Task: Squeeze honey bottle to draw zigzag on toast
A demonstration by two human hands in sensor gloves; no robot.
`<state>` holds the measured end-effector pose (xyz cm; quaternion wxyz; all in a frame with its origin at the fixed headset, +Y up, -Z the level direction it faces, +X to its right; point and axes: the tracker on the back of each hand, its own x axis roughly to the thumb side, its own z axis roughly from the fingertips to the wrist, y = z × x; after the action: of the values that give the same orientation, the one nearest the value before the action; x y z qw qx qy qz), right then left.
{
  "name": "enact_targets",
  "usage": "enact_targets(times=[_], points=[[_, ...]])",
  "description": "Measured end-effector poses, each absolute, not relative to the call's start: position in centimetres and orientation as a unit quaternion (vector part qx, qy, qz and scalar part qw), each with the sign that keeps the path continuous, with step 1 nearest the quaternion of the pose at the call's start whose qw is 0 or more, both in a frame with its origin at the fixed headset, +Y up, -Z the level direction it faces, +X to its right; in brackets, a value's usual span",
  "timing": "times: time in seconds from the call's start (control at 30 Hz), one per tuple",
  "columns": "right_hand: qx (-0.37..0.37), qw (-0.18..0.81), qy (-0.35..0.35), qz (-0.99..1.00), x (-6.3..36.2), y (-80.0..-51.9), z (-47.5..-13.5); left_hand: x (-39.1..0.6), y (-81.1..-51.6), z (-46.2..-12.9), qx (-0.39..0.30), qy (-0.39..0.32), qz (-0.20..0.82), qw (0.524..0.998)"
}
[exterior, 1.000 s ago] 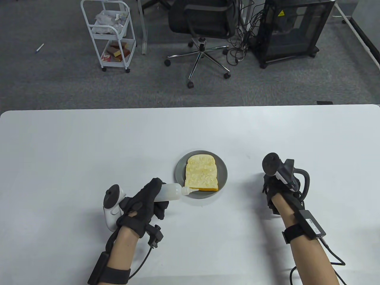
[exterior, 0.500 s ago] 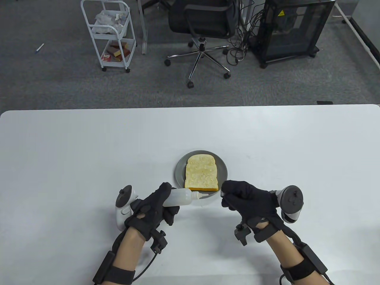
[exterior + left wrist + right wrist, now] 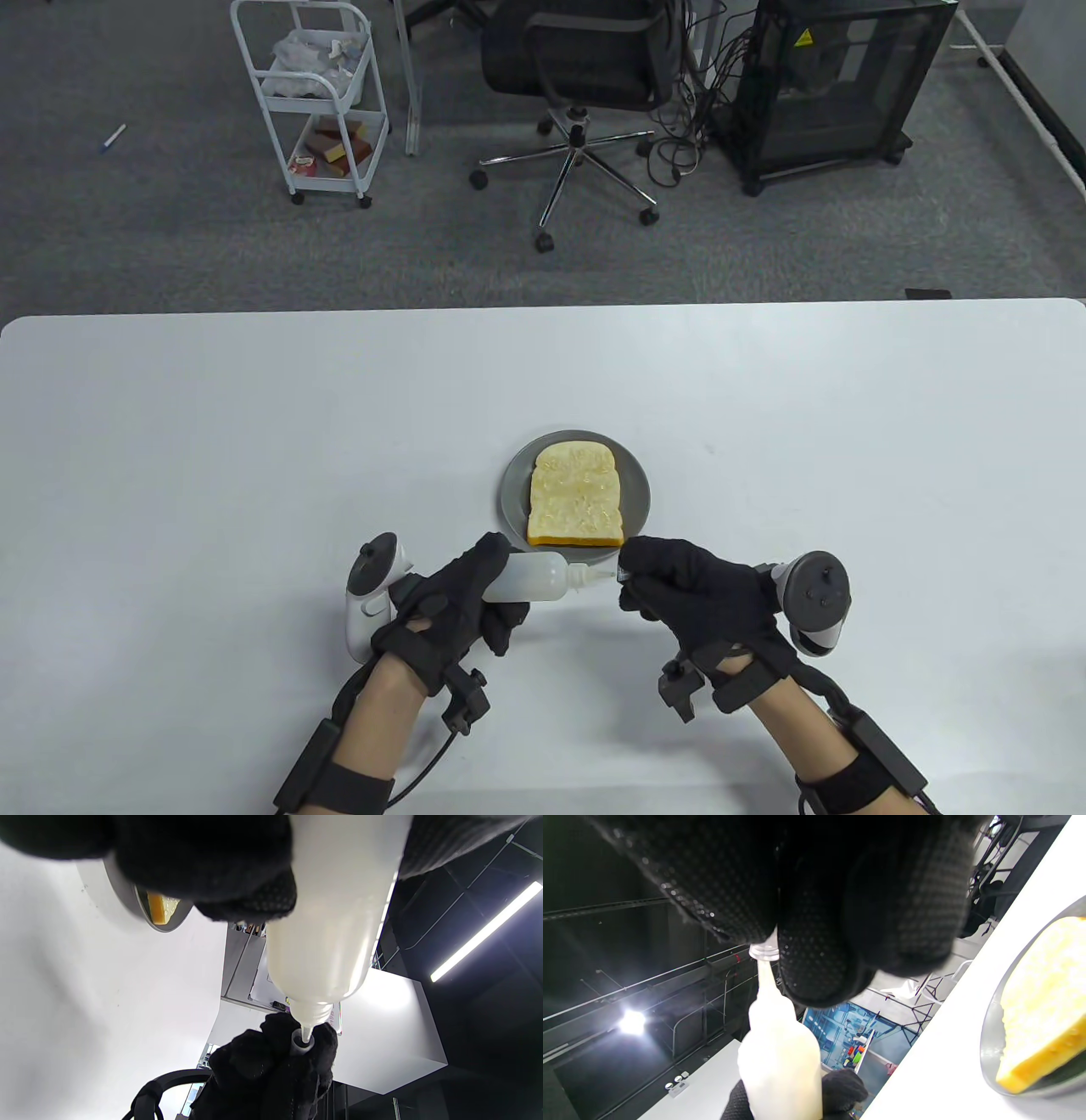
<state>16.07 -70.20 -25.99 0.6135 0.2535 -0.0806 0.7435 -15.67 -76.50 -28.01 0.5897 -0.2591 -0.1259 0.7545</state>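
Note:
A slice of yellow toast [image 3: 575, 505] lies on a grey plate [image 3: 511, 497] at the table's middle. My left hand [image 3: 496, 590] grips a whitish squeeze honey bottle [image 3: 530, 579] lying level just in front of the plate, nozzle pointing right. My right hand [image 3: 629, 577] pinches a small clear cap [image 3: 618, 575] at the nozzle tip. The left wrist view shows the bottle [image 3: 331, 921] with its nozzle entering the cap [image 3: 302, 1041] held by the right fingers [image 3: 271, 1069]. The right wrist view shows the cap [image 3: 763, 951], bottle [image 3: 778, 1065] and toast [image 3: 1043, 1005].
The white table [image 3: 212, 441] carries only the plate. Behind its far edge stand a white cart [image 3: 314, 93], an office chair [image 3: 581, 59] and a black cabinet [image 3: 836, 85] on grey carpet.
My right hand swept in from the right side of the table to the nozzle tip. My left hand drew the bottle back from the toast, toward me and rightward.

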Motion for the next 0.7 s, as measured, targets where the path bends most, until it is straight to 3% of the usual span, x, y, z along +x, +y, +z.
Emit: enact_targets(times=[0.3, 0.4, 0.7], points=[[0.291, 0.558, -0.106, 0.770, 14.8, -70.1, -25.1, -14.9, -76.7, -27.7, -0.278, -0.136, 0.741, 0.596], [0.271, 0.549, -0.117, 0.782, 14.9, -70.2, -25.1, -14.8, -76.7, -27.8, -0.281, -0.144, 0.748, 0.583], [0.328, 0.373, -0.188, 0.848, 14.0, -69.6, -24.1, -15.1, -76.6, -27.8, -0.266, -0.138, 0.724, 0.621]])
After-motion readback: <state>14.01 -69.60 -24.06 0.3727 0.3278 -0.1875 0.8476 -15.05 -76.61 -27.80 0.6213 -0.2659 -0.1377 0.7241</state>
